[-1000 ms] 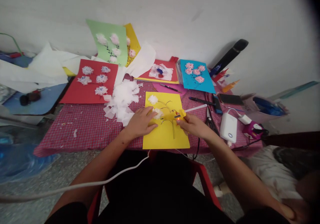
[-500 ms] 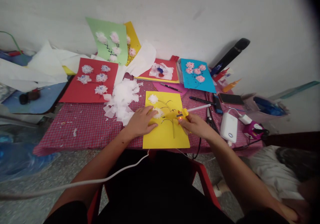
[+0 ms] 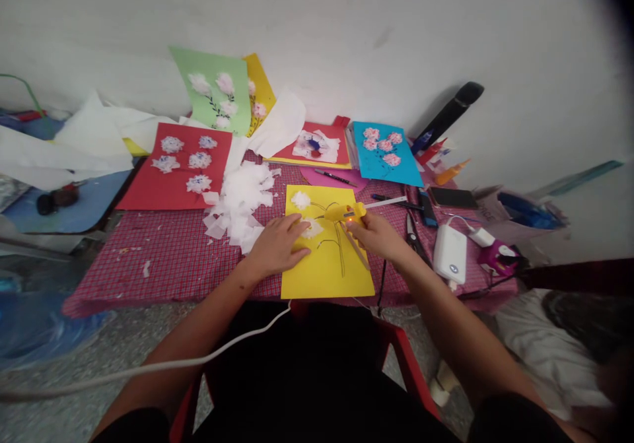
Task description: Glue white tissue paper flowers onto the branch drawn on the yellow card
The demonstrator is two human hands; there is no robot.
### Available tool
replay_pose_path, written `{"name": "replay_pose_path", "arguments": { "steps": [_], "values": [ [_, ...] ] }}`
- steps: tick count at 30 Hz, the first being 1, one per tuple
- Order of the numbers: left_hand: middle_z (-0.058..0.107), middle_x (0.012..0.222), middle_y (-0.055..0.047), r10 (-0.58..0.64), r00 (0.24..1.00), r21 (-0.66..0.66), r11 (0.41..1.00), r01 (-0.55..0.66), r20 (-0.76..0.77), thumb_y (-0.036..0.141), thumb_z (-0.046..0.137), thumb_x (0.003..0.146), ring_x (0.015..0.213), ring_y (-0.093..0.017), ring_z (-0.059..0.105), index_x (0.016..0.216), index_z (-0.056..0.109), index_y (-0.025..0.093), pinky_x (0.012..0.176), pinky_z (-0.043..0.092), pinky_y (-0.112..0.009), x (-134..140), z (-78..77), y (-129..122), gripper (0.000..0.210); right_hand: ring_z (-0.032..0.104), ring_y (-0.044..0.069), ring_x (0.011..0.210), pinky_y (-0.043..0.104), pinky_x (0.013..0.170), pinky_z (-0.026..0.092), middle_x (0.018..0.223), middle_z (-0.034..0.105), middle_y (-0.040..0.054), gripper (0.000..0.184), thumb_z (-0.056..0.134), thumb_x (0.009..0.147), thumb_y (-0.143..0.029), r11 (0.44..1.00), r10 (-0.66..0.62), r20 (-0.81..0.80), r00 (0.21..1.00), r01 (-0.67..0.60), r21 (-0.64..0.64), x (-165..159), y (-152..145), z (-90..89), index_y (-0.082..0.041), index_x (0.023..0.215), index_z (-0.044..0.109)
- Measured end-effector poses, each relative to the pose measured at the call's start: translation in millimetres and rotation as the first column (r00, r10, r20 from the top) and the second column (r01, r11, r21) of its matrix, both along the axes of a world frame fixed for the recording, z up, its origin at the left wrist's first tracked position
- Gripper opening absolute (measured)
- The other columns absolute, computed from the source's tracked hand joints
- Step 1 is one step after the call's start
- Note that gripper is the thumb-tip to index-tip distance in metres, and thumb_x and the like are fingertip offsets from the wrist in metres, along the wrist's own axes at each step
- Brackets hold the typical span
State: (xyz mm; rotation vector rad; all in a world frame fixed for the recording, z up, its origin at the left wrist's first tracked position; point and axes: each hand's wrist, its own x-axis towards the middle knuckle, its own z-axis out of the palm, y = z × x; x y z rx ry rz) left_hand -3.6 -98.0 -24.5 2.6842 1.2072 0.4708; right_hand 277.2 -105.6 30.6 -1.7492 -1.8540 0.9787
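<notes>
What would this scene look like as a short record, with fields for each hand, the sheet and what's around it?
left hand: resting on the yellow sheet, close to the lower white flower
right hand: holding the yellow glue gun over the sheet
sheet contents: drawn stems, two white flowers
left of sheet: white paper pieces, red sheet with five flowers
right of sheet: scissors, white power bank
beyond sheet: blue sheet with five flowers

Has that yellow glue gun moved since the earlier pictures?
Yes: judged against the yellow card lying on the table, the yellow glue gun in the right hand has moved toward the card's far edge.
</notes>
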Motion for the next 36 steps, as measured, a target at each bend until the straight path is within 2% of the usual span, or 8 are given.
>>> {"name": "replay_pose_path", "arguments": {
  "steps": [4,10,17,23,27,31,34,36],
  "values": [
    [0.048,0.150,-0.016,0.000,1.000,-0.009,1.000,0.000,0.002,0.050,0.061,0.093,0.135,-0.034,0.049,0.142,0.051,0.019,0.111,0.041,-0.050,-0.4,-0.9,0.1,0.059,0.061,0.019,0.068,0.028,0.057,0.041,0.078,0.068,0.0061,0.029,0.051,0.091,-0.044,0.999,0.037,0.084,0.996,-0.038,0.009,-5.8,5.6,-3.6,-0.018,0.088,0.063],
    [0.049,0.150,-0.016,-0.007,1.000,-0.016,1.000,0.007,0.002,0.049,0.061,0.093,0.135,-0.033,0.049,0.142,0.051,0.020,0.112,0.041,-0.050,-0.8,-0.6,0.5,0.058,0.063,0.021,0.075,0.027,0.060,0.042,0.084,0.071,0.0075,0.029,0.051,0.093,-0.044,0.998,0.059,0.059,0.997,-0.059,-0.003,-8.5,8.7,-2.3,-0.018,0.095,0.063],
    [0.049,0.149,-0.016,-0.008,1.000,-0.018,1.000,0.008,0.020,0.048,0.062,0.092,0.135,-0.034,0.049,0.142,0.051,0.020,0.111,0.041,-0.050,0.2,-0.3,0.4,0.058,0.062,0.022,0.074,0.029,0.061,0.042,0.078,0.069,0.0078,0.028,0.052,0.091,-0.041,0.998,0.055,0.098,0.994,-0.052,-0.031,-11.3,11.9,3.1,-0.018,0.087,0.065],
    [0.050,0.147,-0.017,-0.004,1.000,-0.012,1.000,0.004,0.006,0.046,0.063,0.092,0.132,-0.034,0.051,0.141,0.052,0.019,0.111,0.041,-0.050,0.2,2.0,-0.8,0.057,0.060,0.020,0.068,0.030,0.060,0.040,0.072,0.065,0.0067,0.026,0.053,0.090,-0.038,1.000,-0.001,0.165,0.986,0.006,-0.026,-9.2,11.9,9.8,-0.017,0.083,0.066],
    [0.049,0.148,-0.016,-0.006,1.000,-0.016,1.000,0.006,0.004,0.047,0.062,0.092,0.133,-0.034,0.051,0.142,0.051,0.020,0.110,0.041,-0.050,0.3,1.8,-0.3,0.057,0.062,0.022,0.071,0.032,0.063,0.042,0.072,0.065,0.0068,0.027,0.052,0.092,-0.040,0.999,0.012,0.170,0.985,-0.017,0.031,-3.8,10.1,5.0,-0.018,0.093,0.067],
    [0.050,0.147,-0.017,-0.010,1.000,-0.014,1.000,0.010,0.002,0.047,0.062,0.092,0.133,-0.034,0.050,0.142,0.052,0.019,0.110,0.041,-0.050,0.5,0.8,0.0,0.058,0.064,0.025,0.076,0.033,0.065,0.041,0.079,0.068,0.0108,0.026,0.054,0.093,-0.040,0.993,0.002,0.306,0.952,-0.039,0.113,-0.9,4.5,1.5,-0.018,0.094,0.067],
    [0.051,0.146,-0.016,-0.008,1.000,-0.010,1.000,0.009,0.005,0.047,0.062,0.092,0.133,-0.034,0.050,0.142,0.051,0.020,0.111,0.041,-0.050,0.7,0.7,-0.5,0.058,0.064,0.026,0.076,0.033,0.064,0.040,0.079,0.069,0.0124,0.026,0.056,0.093,-0.042,0.988,-0.024,0.395,0.918,-0.038,0.148,-1.1,-4.1,7.1,-0.018,0.093,0.066],
    [0.051,0.146,-0.016,-0.004,1.000,-0.010,1.000,0.004,0.010,0.047,0.062,0.092,0.133,-0.034,0.051,0.142,0.051,0.020,0.111,0.041,-0.050,0.7,0.9,-0.8,0.057,0.063,0.026,0.074,0.033,0.063,0.040,0.076,0.068,0.0118,0.025,0.058,0.091,-0.042,0.984,-0.064,0.376,0.924,-0.004,0.178,1.6,-11.8,14.1,-0.019,0.090,0.065]
  ]
}}
